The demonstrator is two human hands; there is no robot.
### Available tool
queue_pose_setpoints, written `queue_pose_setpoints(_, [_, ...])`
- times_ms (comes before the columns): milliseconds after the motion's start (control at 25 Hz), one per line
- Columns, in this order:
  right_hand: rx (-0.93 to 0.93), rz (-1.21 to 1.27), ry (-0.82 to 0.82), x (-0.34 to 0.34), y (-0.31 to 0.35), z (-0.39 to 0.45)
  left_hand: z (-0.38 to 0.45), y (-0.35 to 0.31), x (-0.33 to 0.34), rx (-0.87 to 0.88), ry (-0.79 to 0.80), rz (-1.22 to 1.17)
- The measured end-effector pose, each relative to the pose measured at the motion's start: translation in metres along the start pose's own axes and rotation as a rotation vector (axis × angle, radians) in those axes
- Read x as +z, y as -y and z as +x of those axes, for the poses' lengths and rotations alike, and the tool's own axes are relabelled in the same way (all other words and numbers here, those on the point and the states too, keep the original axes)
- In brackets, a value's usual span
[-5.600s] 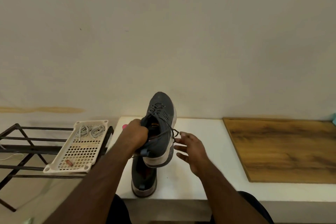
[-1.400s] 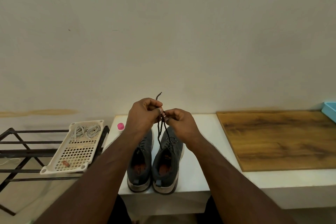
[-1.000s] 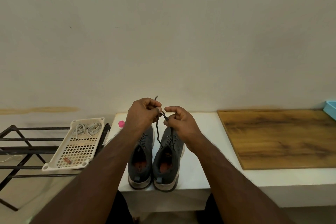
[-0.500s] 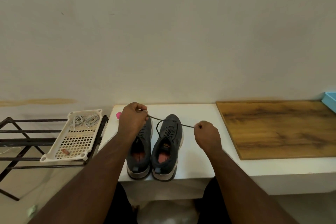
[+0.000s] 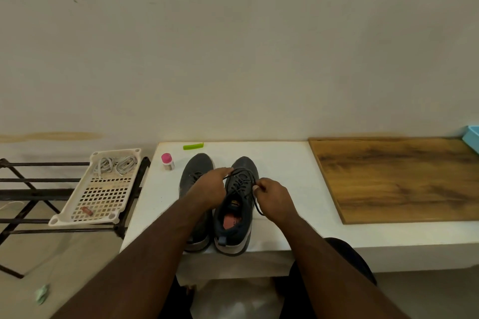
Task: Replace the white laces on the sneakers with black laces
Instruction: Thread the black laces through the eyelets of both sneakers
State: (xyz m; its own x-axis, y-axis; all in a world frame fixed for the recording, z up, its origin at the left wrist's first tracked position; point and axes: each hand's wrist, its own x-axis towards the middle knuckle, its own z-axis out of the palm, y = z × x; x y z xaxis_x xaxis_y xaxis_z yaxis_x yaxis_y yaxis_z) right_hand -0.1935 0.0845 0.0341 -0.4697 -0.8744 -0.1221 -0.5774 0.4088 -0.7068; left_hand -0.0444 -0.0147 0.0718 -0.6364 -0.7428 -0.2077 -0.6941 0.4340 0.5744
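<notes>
Left hand pinches one end of the black lace over the right sneaker; right hand pinches the other end. Left sneaker sits just beside it on the table, white laces in the tray off left. Looks like final tie-off; next: cross ends, form the bow, keep tension even

Dim, even, warm-toned light; soft focus, faint shadows, wide-angle bending at edges.

Probably a home entryway: metal shoe rack, plain wall.
</notes>
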Motion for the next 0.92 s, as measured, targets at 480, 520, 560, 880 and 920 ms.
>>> queue_pose_setpoints(480, [0.103, -0.164, 0.015, 0.002, -0.023, 0.006, 0.026, 0.024, -0.02, -0.218, 0.082, 0.48])
queue_pose_setpoints(520, [0.12, -0.21, 0.033, 0.0, -0.028, 0.005, 0.023, 0.025, -0.021, -0.246, 0.118, 0.566])
queue_pose_setpoints(560, [0.124, -0.204, 0.053, -0.001, -0.03, 0.004, 0.021, 0.024, -0.02, -0.221, 0.122, 0.621])
queue_pose_setpoints(880, [0.019, -0.025, 0.045, -0.002, -0.01, 0.005, 0.02, 0.011, -0.008, -0.054, 0.03, 0.498])
queue_pose_setpoints(920, [0.041, -0.062, 0.038, -0.002, -0.014, 0.005, 0.02, 0.016, -0.013, -0.085, 0.006, 0.553])
